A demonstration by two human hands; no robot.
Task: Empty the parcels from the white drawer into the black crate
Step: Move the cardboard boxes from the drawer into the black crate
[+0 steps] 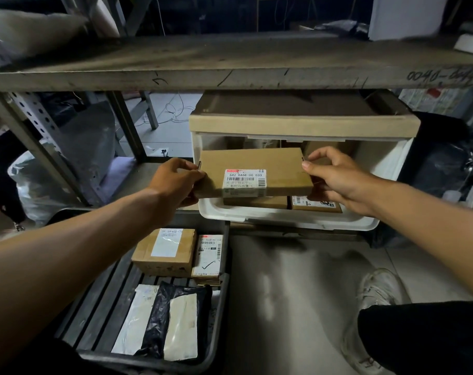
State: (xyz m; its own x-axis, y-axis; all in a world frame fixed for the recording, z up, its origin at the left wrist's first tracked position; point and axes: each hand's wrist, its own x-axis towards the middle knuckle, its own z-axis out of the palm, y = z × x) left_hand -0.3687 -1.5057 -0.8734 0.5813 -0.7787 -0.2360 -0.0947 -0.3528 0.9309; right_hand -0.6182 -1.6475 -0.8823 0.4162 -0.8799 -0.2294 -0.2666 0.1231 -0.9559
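Here, from largest down:
Shelf board (230,66): grey, spans the top of the view; handwritten digits at its right end; stands above the drawer unit.
Black crate (219,307): on the floor at lower left, below and left of the drawer; slatted bottom; holds four parcels.
White drawer (289,216): pulled out of its unit under a tan lid (303,125); front lip just above the crate's far right corner; two more brown parcels (315,205) lying inside near the front.
Flat cardboard parcel (257,169): held over the open drawer, clear of the parcels beneath; white barcode label on its top near the front edge.
Black and white poly bags (170,326): lying side by side in the near half of the crate.
Brown box (165,253): at the crate's far end; white label on top; a slimmer labelled box (208,258) touching its right side.
Left hand (175,182): fingers curled round the parcel's left edge, gripping it.
Right hand (335,177): thumb on top, fingers under the parcel's right edge, pinching it.
White shoe (376,290): on the floor at lower right.
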